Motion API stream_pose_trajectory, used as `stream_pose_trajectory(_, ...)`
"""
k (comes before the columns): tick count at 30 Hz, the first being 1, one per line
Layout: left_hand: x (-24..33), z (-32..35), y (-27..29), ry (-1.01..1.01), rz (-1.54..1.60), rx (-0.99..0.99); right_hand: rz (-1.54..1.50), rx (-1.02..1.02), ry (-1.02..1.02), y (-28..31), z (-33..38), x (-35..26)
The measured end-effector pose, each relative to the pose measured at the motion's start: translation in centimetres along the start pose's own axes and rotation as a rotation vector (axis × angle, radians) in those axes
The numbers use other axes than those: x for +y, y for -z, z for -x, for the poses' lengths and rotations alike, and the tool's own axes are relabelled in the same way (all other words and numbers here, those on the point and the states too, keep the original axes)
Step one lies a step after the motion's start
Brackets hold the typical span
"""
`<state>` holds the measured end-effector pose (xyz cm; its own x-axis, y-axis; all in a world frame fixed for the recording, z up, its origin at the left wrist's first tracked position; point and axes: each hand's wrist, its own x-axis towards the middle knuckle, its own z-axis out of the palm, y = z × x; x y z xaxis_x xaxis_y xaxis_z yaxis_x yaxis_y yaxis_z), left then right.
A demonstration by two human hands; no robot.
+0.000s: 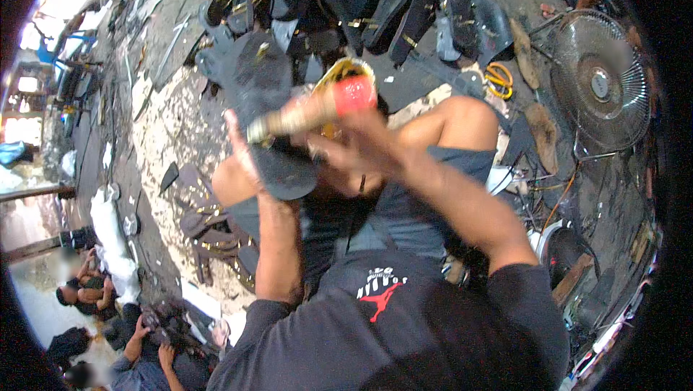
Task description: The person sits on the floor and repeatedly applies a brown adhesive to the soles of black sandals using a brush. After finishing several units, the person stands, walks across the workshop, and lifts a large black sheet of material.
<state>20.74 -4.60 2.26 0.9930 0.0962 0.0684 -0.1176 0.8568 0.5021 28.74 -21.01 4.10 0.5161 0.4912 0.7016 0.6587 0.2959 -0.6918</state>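
My left hand [243,151] grips a long black sandal sole [263,80] from beneath and along its left side, its toe end pointing away from me. Across the sole lies a short, thick tool [303,118] with a tan shaft, a pale left end and a bright red right end. My right hand [345,147], smeared by motion, is closed around this tool; the tool's exact kind is unclear. Just behind the red end stands an open tin [350,67] with a yellowish rim, its contents partly hidden.
Many black sandals [390,12] lie beyond my knees, and black straps [209,221] lie at left. Yellow-handled scissors [499,80] and a floor fan [599,84] are at right. Two people [155,348] sit at lower left. Scraps cover the floor.
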Motion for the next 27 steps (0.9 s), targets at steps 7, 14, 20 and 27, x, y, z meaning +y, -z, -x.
stream_pose_trajectory(7, -9.5, -6.5, -2.3, 0.288, -0.196, 0.324, -0.106, 0.138, -0.566, 7.5, 6.4, -8.1)
stream_pose_trajectory(14, -18.6, -23.9, -4.7, 0.446, -0.268, 0.561, 0.043, 0.684, -0.446, 14.5, 4.5, -10.9)
stream_pose_trajectory(20, -8.7, -15.4, 1.2, 0.043, -0.375, 0.271, -0.023, 0.783, -0.634, 12.9, 5.1, -5.2)
stream_pose_trajectory(27, 12.6, 9.7, 4.7, -0.501, -0.51, 0.657, -0.005, 0.563, -0.852, 9.8, 5.7, -1.9)
